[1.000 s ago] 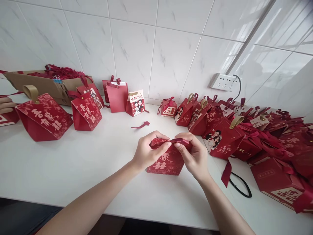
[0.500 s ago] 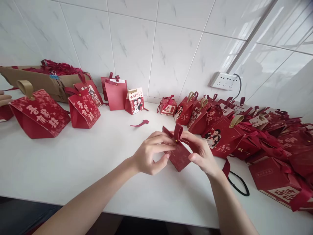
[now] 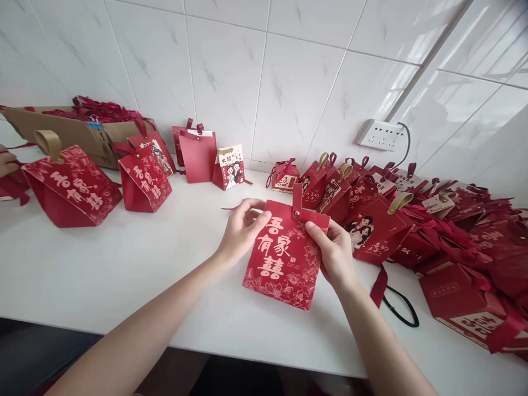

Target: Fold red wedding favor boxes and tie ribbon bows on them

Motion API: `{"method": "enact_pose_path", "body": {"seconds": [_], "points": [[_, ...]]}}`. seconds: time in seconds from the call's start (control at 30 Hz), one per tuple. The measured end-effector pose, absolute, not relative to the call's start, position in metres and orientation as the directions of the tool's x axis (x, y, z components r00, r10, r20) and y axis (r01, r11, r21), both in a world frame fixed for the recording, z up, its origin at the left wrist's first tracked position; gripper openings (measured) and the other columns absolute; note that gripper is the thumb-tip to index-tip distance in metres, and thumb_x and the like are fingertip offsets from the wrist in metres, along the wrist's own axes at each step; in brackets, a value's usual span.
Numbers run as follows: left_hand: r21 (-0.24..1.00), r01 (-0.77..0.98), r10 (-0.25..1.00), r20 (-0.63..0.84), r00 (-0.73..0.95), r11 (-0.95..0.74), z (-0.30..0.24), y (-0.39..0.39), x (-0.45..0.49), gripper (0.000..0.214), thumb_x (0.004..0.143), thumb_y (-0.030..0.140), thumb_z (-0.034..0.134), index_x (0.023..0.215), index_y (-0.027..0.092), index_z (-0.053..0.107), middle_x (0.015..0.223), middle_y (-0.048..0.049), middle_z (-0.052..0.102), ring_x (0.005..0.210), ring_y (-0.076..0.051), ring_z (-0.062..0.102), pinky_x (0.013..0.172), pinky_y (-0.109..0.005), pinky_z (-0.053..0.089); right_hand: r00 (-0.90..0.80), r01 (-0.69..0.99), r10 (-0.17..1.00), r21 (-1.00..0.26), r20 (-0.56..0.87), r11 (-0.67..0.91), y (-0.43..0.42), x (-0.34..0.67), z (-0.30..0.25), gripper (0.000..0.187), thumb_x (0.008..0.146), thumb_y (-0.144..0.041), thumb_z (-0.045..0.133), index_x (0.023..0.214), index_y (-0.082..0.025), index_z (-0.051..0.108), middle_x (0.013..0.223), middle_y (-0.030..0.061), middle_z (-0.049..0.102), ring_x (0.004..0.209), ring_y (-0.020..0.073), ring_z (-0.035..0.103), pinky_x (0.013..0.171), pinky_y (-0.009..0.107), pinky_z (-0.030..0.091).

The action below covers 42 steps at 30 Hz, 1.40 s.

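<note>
I hold a red bag (image 3: 284, 258) up in front of me with both hands. My left hand (image 3: 241, 231) grips its top left edge, with the thumb on the front and the fingers behind. My right hand (image 3: 335, 252) grips the right edge the same way. The red bag is over the middle of the white table (image 3: 124, 275). Its bottom edge is low, but I cannot tell if it touches. The front faces me and has big pale letters and flowers on it. A strap (image 3: 297, 199) with a small gold stud stands up from the top. A pile (image 3: 454, 242) of other red bags lies to the right, just beside my right hand. A black loop (image 3: 399, 312) lies on the table near my right arm. Far to the left stands a big bag (image 3: 72, 187) with the same letters. Behind it is a box (image 3: 61, 129) full of red ribbons. A white socket (image 3: 381, 135) is on the wall.
</note>
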<state>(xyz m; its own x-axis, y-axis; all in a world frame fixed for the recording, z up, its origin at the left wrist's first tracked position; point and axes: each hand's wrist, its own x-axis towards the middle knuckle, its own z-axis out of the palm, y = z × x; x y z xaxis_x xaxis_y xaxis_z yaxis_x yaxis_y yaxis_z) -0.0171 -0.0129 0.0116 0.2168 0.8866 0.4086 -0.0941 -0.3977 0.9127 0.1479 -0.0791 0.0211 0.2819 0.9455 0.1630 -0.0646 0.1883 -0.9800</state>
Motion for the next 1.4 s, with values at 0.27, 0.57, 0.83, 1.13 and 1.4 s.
{"method": "enact_pose_path", "body": {"seconds": [0.27, 0.57, 0.83, 1.13, 1.4], "points": [[0.921, -0.095, 0.915, 0.386, 0.118, -0.377, 0.018, -0.012, -0.02, 0.024, 0.076, 0.033, 0.059, 0.061, 0.017, 0.049, 0.055, 0.0045, 0.044, 0.052, -0.008, 0.041, 0.05, -0.022, 0.033, 0.194, -0.111, 0.964, -0.972, 0.183, 0.207, -0.075, 0.142, 0.013, 0.033, 0.081, -0.052, 0.053, 0.086, -0.021, 0.062, 0.084, 0.003, 0.067, 0.074, 0.0193, 0.062, 0.065, 0.028, 0.049], [0.914, -0.154, 0.899, 0.399, 0.178, -0.375, 0.017, -0.013, -0.02, 0.026, 0.076, 0.027, 0.057, 0.057, 0.018, 0.041, 0.055, 0.0053, 0.037, 0.051, -0.008, 0.036, 0.051, -0.023, 0.03, 0.278, -0.022, 0.939, -0.976, 0.2, 0.215, -0.074, 0.148, 0.015, 0.032, 0.08, -0.049, 0.057, 0.066, -0.019, 0.057, 0.067, -0.0004, 0.057, 0.058, 0.0131, 0.05, 0.054, 0.023, 0.041], [0.903, -0.324, 0.845, 0.394, 0.361, -0.282, 0.018, -0.01, -0.027, 0.019, 0.072, 0.03, 0.06, 0.062, 0.017, 0.052, 0.059, 0.003, 0.048, 0.054, -0.009, 0.043, 0.053, -0.023, 0.035, 0.26, 0.091, 0.931, -0.966, 0.257, 0.241, -0.08, 0.148, 0.022, 0.039, 0.077, -0.049, 0.057, 0.056, -0.017, 0.049, 0.054, -0.0029, 0.045, 0.048, 0.0086, 0.038, 0.045, 0.021, 0.032], [0.921, -0.384, 0.756, 0.3, 0.581, -0.071, 0.023, -0.014, -0.029, 0.015, 0.069, 0.031, 0.065, 0.075, 0.018, 0.07, 0.109, -0.0073, 0.062, 0.086, -0.019, 0.062, 0.072, -0.032, 0.051, 0.1, 0.079, 0.983, -0.986, 0.156, 0.148, -0.087, 0.142, 0.028, 0.043, 0.073, -0.05, 0.057, 0.05, -0.018, 0.039, 0.049, -0.0037, 0.036, 0.044, 0.0076, 0.028, 0.041, 0.022, 0.023], [0.958, -0.271, 0.768, 0.106, 0.632, 0.09, 0.031, -0.013, -0.028, 0.047, 0.062, 0.042, 0.073, 0.1, 0.017, 0.062, 0.086, -0.0091, 0.067, 0.069, -0.018, 0.065, 0.056, -0.026, 0.051, 0.026, 0.089, 0.995, -0.991, 0.1, 0.097, -0.089, 0.142, 0.028, 0.042, 0.074, -0.05, 0.057, 0.051, -0.018, 0.044, 0.049, -0.003, 0.04, 0.044, 0.0079, 0.032, 0.041, 0.022, 0.023]]}}
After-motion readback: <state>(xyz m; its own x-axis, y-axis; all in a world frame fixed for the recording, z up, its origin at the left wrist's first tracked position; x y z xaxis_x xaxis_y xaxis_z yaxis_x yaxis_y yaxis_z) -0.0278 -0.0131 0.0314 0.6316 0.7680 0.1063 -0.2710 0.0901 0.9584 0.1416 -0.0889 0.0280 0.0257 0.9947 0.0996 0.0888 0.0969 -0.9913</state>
